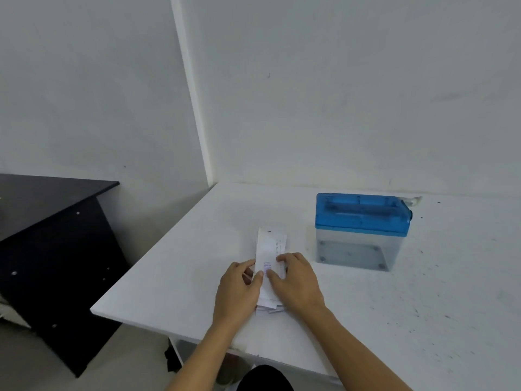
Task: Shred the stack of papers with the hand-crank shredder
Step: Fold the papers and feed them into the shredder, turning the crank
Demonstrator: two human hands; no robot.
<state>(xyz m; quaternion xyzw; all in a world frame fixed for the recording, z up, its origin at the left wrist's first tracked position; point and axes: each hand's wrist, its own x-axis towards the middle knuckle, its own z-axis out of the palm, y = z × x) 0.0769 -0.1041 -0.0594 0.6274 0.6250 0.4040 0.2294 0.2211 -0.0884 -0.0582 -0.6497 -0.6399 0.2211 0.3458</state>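
A small stack of narrow white paper slips (pixel 271 244) lies on the white table (pixel 423 292), with blue print on the top slip. My left hand (pixel 239 289) holds the stack's left edge, thumb on top and fingers curled at the side. My right hand (pixel 298 280) rests on the right side of the stack, fingertips pressing the top slip. The hand-crank shredder (pixel 362 230) stands to the right and farther back. It has a translucent blue lid and a clear bin that looks empty. Its crank handle juts out at the far right corner.
The table sits in a corner between white walls. A black piece of furniture (pixel 56 249) stands to the left, beyond the table's left edge. Dark specks dot the table's right part. The near table edge runs just under my forearms.
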